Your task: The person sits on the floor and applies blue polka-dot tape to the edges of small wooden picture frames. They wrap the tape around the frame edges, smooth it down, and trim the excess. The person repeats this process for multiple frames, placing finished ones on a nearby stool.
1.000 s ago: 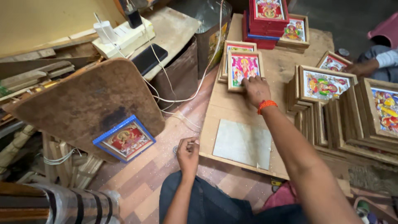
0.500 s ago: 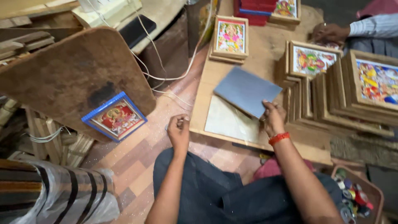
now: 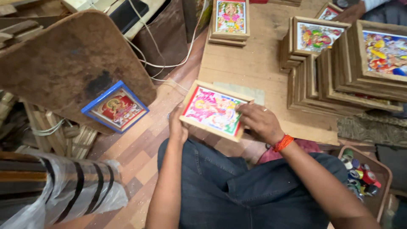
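Observation:
I hold a wooden-framed colourful picture [image 3: 214, 111] face up over my lap, at the near edge of the low wooden board [image 3: 254, 63]. My left hand [image 3: 177, 126] grips its left edge from below. My right hand [image 3: 259, 122], with an orange band at the wrist, rests on its right side with fingers on the glass. A grey-green sheet [image 3: 250, 92] lies on the board just behind the frame.
Stacks of wooden frames with pictures [image 3: 356, 63] fill the right of the board; another framed picture [image 3: 230, 19] lies at the far end. A blue-framed picture [image 3: 115, 107] leans on a brown board at left. A tray of tape rolls [image 3: 360, 178] sits at right. Another person's hand [image 3: 352, 12] shows top right.
My right hand let go of the grey sheet it was lifting. Both hands now hold a framed picture that was not in my hands before.

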A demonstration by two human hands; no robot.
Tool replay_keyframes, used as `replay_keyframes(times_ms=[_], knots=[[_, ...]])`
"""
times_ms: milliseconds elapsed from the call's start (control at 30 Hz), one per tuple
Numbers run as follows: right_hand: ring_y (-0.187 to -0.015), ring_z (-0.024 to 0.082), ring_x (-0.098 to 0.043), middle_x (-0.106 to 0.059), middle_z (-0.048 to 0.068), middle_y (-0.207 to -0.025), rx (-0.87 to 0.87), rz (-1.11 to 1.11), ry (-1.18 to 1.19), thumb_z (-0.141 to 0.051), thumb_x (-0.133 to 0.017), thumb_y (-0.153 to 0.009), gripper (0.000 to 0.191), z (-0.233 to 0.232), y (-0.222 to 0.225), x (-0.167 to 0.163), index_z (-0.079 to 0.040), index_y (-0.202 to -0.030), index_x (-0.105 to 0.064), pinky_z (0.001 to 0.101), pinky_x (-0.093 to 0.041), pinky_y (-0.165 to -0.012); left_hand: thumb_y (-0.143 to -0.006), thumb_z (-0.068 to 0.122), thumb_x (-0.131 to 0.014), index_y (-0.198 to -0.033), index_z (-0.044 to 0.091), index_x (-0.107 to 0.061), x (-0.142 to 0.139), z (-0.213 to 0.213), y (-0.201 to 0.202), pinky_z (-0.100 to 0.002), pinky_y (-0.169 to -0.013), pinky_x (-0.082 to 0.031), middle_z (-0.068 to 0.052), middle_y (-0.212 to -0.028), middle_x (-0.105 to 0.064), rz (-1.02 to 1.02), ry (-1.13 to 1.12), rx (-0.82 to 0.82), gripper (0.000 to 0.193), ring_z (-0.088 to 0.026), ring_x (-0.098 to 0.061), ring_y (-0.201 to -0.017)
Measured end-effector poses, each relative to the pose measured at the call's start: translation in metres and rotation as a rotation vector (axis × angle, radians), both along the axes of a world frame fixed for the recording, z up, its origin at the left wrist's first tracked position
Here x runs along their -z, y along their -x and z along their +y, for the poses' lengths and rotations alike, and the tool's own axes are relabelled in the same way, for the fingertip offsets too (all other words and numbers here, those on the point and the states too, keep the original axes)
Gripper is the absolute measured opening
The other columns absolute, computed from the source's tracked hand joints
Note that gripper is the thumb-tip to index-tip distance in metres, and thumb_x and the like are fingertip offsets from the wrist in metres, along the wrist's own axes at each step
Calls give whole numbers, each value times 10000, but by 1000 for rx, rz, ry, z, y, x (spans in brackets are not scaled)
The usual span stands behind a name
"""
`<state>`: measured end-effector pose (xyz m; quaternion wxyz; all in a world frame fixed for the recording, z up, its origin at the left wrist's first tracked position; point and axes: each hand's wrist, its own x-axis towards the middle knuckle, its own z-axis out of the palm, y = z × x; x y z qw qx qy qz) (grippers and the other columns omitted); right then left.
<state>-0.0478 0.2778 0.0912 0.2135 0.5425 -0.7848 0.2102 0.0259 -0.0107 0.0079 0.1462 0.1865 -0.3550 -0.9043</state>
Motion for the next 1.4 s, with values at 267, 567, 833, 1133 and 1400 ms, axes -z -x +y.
replay_keyframes(times_ms=[267,567,833,1133,1400], knots=[[-990,392,-641,-629,153,-1086,542,-280,9,-226,-794,-816,256,20,2,58,-108,-1033,-727,463,-532,-809,-994,108,-615,-1478,1,-512,2,7,7,-316,-890,-570,-129,-1283,-685,25,398,157,505,-181,-688,-1094],[-723,283,-681,-657,136,-834,658,-618,81,-345,-837,-829,373,35,-4,65,-40,-986,-691,403,-537,-650,-1049,321,-492,-1488,46,-484,-9,14,6,-393,-824,-639,-121,-1266,-677,-59,206,296,518,-213,-724,-1027],[-823,274,-661,-671,140,-922,504,-640,177,-204,-745,-938,192,47,1,71,-65,-1066,-777,371,-537,-741,-914,-11,-634,-1515,-28,-517,5,19,7,-305,-751,-527,-150,-1058,-676,-86,639,169,612,-172,-639,-882],[-780,289,-637,-617,134,-978,554,-648,82,-247,-783,-857,283,29,-18,58,-93,-1094,-766,400,-522,-700,-828,-137,-608,-1373,-67,-601,6,5,8,-297,-902,-559,-175,-1298,-698,-110,556,7,550,-192,-684,-1114],[-873,300,-681,-653,149,-1007,641,-570,126,-116,-703,-919,155,44,-5,74,-122,-1061,-764,400,-553,-783,-888,-127,-626,-1402,-72,-545,10,6,12,-297,-949,-543,-157,-1271,-675,-65,480,9,523,-197,-650,-1145]])
